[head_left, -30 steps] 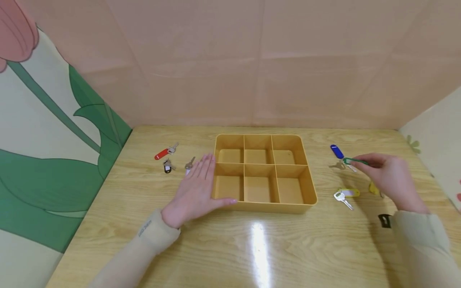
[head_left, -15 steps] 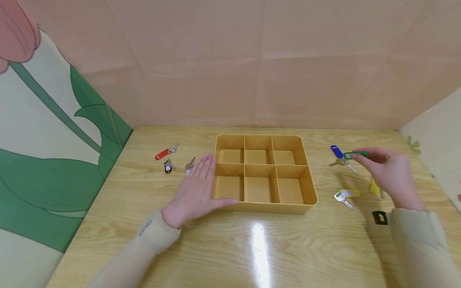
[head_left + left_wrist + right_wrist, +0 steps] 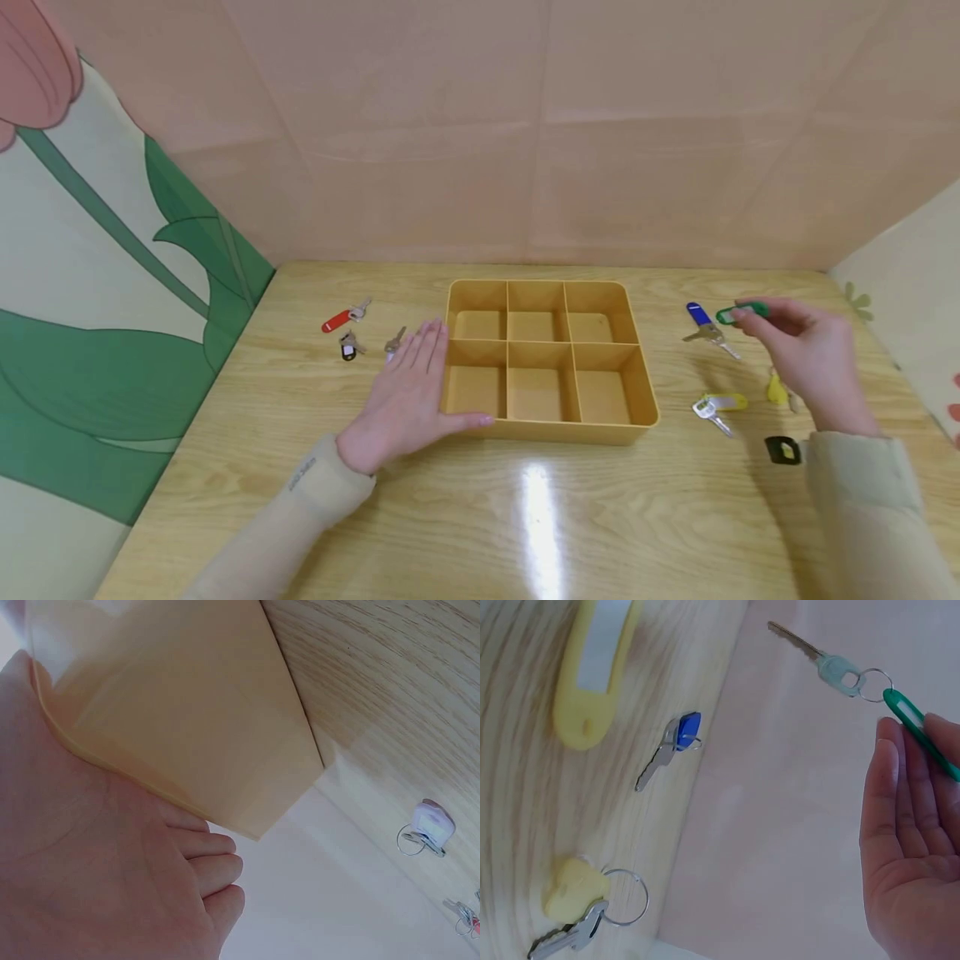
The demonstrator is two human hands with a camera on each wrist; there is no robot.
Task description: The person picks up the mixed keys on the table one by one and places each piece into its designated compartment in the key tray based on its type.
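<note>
My left hand, fingers together, likely steadies the box from the left; my right hand pinches a green tag, key dangling.

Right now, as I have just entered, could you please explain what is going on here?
A person's right hand holds an oblong green plastic tag in its fingers, with a metal key attached, above a wooden table. The left hand rests against the left wall of a rectangular, yellow-orange, six-compartment tray, with the thumb along the front edge. Other keys lie on both sides of the tray, among them one with an oblong red tag and one with an oblong blue tag.
</note>
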